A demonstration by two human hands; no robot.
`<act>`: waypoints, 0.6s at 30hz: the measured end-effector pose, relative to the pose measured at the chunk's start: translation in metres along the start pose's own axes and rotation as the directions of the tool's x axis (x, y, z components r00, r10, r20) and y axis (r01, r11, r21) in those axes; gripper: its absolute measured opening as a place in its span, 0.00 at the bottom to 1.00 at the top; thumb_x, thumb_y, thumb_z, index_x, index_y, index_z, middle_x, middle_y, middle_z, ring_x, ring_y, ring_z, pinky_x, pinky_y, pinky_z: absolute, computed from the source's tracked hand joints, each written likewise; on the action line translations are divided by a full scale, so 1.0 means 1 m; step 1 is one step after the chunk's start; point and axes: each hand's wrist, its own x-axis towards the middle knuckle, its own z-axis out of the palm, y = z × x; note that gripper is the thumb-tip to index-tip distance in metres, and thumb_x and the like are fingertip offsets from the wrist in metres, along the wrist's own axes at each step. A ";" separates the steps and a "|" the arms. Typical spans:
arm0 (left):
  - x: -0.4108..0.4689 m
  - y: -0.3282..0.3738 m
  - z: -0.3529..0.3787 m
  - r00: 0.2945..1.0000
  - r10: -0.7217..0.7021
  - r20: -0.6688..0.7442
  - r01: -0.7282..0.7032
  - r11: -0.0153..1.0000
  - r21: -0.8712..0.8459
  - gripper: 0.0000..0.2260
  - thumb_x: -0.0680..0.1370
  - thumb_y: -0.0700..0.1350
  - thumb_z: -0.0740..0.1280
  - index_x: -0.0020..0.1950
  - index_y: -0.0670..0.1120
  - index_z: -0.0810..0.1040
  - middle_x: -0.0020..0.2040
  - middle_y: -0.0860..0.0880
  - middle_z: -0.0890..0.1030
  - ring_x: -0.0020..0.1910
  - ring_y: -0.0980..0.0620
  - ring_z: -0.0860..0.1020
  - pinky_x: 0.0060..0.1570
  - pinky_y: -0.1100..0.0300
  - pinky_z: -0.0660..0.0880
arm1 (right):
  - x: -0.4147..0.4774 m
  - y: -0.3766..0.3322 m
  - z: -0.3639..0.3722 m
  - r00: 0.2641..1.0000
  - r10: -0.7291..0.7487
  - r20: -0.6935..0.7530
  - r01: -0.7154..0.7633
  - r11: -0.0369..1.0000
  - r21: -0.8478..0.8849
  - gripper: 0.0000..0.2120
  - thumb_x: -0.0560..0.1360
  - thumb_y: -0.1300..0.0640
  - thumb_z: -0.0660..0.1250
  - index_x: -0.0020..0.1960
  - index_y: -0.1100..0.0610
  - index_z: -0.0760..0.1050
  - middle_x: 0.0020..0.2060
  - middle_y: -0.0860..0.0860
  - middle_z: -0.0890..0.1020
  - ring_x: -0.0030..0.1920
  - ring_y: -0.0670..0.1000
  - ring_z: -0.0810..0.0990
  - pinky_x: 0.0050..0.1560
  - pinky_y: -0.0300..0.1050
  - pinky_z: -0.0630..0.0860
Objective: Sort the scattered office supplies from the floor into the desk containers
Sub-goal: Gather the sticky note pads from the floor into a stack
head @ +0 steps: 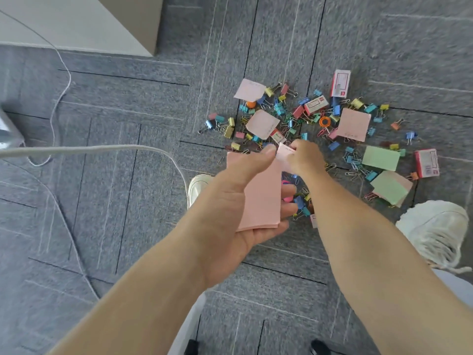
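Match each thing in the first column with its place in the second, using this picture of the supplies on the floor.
1. pink note stack
2. small pink slip
3. orange ring
4. white shoe

a. on the carpet among binder clips
b. gripped in the left hand
c. at the right edge of the view
d. pinched by the right hand

Pairs: 1-b, 2-d, 3-a, 4-c
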 end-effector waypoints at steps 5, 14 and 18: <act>0.001 0.008 0.014 0.999 0.022 0.031 -0.023 0.999 0.039 0.19 0.76 0.54 0.68 0.62 0.44 0.76 0.48 0.37 0.85 0.42 0.47 0.84 0.52 0.51 0.80 | -0.056 -0.006 -0.056 0.991 -0.129 0.017 0.124 0.975 0.182 0.13 0.78 0.64 0.60 0.58 0.60 0.80 0.55 0.58 0.82 0.54 0.58 0.79 0.44 0.40 0.65; -0.036 0.022 0.037 0.942 0.298 0.152 -0.326 0.921 0.214 0.14 0.78 0.57 0.66 0.55 0.48 0.77 0.48 0.46 0.82 0.47 0.48 0.80 0.62 0.43 0.74 | -0.219 -0.019 -0.242 0.917 -0.339 -0.210 0.384 0.894 0.230 0.17 0.74 0.67 0.68 0.49 0.44 0.73 0.42 0.43 0.81 0.40 0.42 0.79 0.41 0.32 0.73; -0.054 0.023 0.049 0.910 0.330 0.250 -0.395 0.874 0.284 0.15 0.77 0.59 0.65 0.54 0.50 0.78 0.49 0.46 0.83 0.48 0.48 0.80 0.61 0.45 0.75 | -0.284 -0.023 -0.273 0.840 -0.502 -0.206 0.537 0.822 0.186 0.17 0.73 0.61 0.72 0.42 0.38 0.78 0.40 0.38 0.82 0.47 0.42 0.77 0.50 0.38 0.70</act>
